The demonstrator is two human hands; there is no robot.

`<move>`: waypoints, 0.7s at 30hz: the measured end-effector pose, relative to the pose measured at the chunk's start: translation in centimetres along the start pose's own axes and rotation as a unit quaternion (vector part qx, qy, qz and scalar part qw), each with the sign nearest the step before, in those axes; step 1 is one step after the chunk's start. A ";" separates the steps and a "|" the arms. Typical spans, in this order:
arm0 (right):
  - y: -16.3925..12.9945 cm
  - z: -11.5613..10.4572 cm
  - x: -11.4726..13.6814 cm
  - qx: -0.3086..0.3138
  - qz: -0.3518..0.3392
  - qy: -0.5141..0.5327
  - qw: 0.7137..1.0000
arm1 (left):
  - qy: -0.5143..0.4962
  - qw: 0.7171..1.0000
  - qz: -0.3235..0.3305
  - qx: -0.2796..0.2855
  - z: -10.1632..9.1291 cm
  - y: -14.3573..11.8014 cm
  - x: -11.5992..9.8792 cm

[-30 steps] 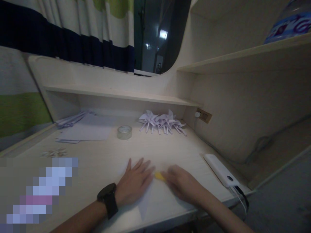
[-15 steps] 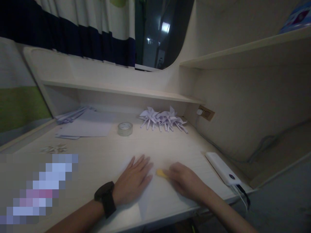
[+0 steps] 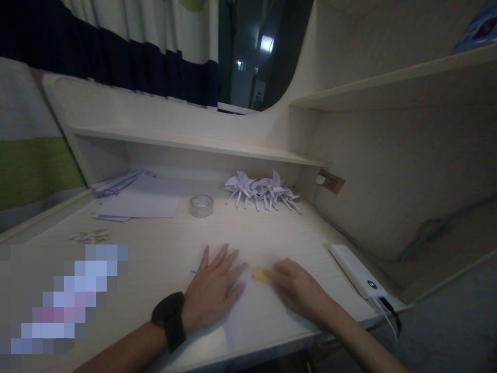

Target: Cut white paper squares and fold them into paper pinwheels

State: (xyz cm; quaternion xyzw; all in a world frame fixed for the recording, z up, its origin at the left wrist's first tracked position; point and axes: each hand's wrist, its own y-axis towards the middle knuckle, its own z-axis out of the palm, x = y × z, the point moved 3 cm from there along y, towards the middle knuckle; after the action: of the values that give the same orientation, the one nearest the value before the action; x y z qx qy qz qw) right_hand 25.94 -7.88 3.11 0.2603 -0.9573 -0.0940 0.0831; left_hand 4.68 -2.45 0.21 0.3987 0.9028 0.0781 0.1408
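My left hand (image 3: 215, 290), with a black watch (image 3: 170, 319) on its wrist, lies flat on the desk with fingers spread. Under it is a white sheet of paper (image 3: 233, 326), hard to tell from the pale desktop; a small paper corner shows beside the fingers. To the right, my right hand (image 3: 297, 287) is closed round a small yellow object (image 3: 260, 274). Only its blunt yellow end sticks out toward the left hand, and its kind is blurred.
Behind the hands sit a roll of clear tape (image 3: 201, 209) and several white paper pinwheels (image 3: 256, 191). Paper sheets (image 3: 140, 199) are stacked back left, near small pale pieces (image 3: 91, 236). A white power bank (image 3: 355, 272) with cables lies right, below a wall socket (image 3: 331, 181).
The left hand's fingers have spread a little and shifted slightly, uncovering a paper corner at its left. My right hand keeps the yellow object, which has turned slightly.
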 end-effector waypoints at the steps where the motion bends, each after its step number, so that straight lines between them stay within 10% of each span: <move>1: -0.1 0.1 0.0 -0.004 -0.003 0.000 1.000 | 0.011 1.000 -0.014 -0.006 -0.1 -0.2 0.0; 21: -0.5 -0.1 0.6 -0.007 -0.009 0.011 1.000 | 0.007 0.999 -0.025 0.025 -0.8 -1.8 0.1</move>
State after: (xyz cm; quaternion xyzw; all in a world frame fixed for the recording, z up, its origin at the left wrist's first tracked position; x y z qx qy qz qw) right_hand 25.66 -8.66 3.18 0.2694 -0.9532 -0.0988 0.0950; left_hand 3.12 -3.54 0.46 0.3786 0.9152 0.0543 0.1268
